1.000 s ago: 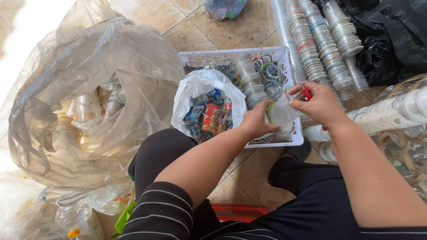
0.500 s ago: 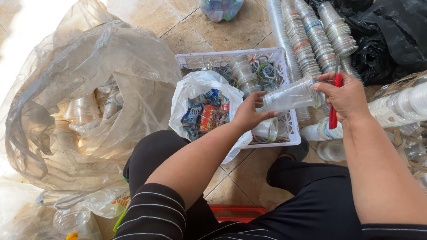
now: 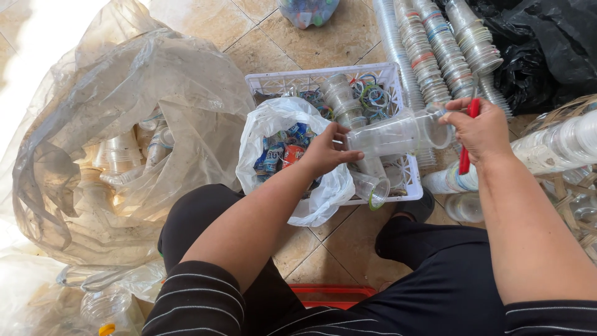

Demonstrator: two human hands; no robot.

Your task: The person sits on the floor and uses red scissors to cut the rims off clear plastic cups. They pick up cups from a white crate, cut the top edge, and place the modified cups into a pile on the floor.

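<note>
Lifted clear of the crate [image 3: 398, 180] since a second ago, cup [image 3: 398, 132] now sideways between both hands, left hand [image 3: 326, 152] gripping its base, right hand [image 3: 482, 130] closed on a red cutter [image 3: 469, 134] at the rim.

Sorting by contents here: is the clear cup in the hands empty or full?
Empty. The cup lies sideways between the left hand and right hand, and the basket shows through its clear wall.
</note>
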